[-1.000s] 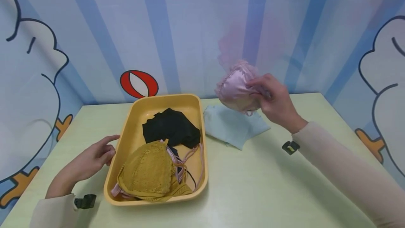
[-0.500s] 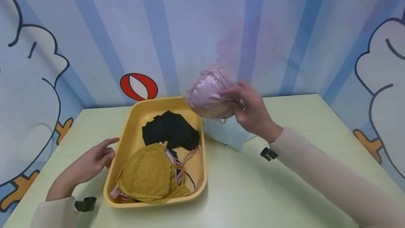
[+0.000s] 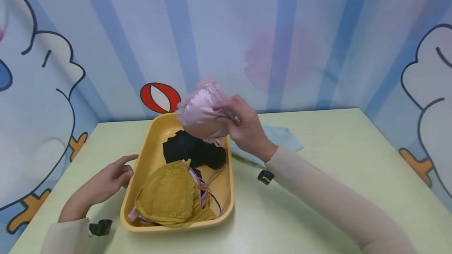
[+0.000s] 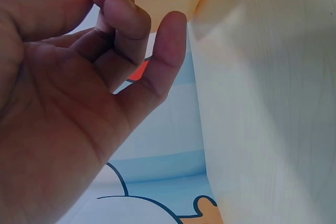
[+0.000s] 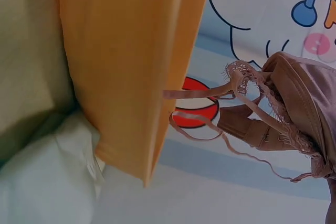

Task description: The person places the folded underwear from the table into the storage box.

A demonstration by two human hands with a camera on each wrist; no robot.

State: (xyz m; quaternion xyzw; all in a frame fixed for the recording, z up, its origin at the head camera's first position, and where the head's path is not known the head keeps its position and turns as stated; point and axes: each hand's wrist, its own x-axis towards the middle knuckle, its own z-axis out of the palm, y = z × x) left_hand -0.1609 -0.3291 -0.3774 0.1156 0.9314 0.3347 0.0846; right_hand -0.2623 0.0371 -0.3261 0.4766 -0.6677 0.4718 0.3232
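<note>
My right hand (image 3: pixel 243 124) pinches a pink satin bra (image 3: pixel 203 113) with lace trim, raised over the far end of a yellow tray (image 3: pixel 150 144). In the right wrist view, the bra's straps (image 5: pixel 205 94) and hook band (image 5: pixel 257 132) dangle beside the tray wall (image 5: pixel 121 66). Inside the tray lie a mustard lace bra (image 3: pixel 166 195) near the front and a crumpled black garment (image 3: pixel 192 152) behind it. Pink straps (image 3: pixel 226 183) trail along the right side. My left hand (image 3: pixel 102 181) touches the tray's left rim with its index finger, the other fingers loosely bent.
A folded light-blue cloth (image 3: pixel 282 136) lies on the pale table (image 3: pixel 310 203) just right of the tray, partly behind my right hand. A striped blue cartoon backdrop (image 3: pixel 229 30) stands along the table's back edge.
My right hand has carried the pink bra leftward, from above the light-blue cloth to over the tray. My left hand has stayed at the tray's rim.
</note>
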